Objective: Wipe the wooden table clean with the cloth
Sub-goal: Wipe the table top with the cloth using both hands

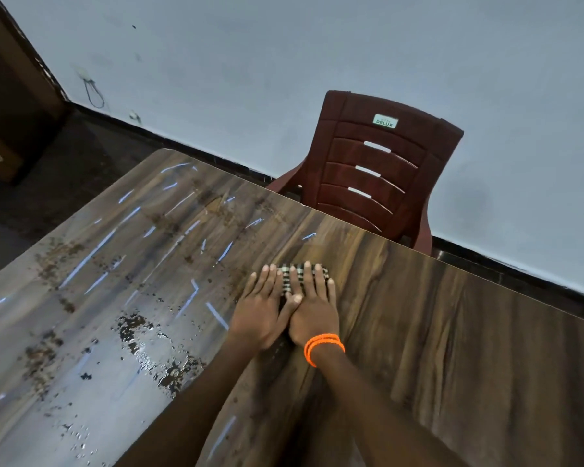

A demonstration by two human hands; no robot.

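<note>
A folded black-and-white checked cloth [292, 274] lies on the wooden table [452, 332], near its middle. My left hand [262, 306] and my right hand [312, 306] press flat on the cloth side by side, fingers stretched out, thumbs touching. Most of the cloth is hidden under the palms. An orange beaded band [322, 347] circles my right wrist. Left of the hands the tabletop carries brown dirt specks, wet dark patches [135, 326] and bluish streaks [88, 257]. Right of the hands the wood looks dry and plain.
A dark red plastic chair [375, 173] stands against the table's far edge, before a pale blue wall. At the far left are a dark floor and a brown wooden door or cabinet [11, 106]. The table's far left corner [164, 153] is rounded.
</note>
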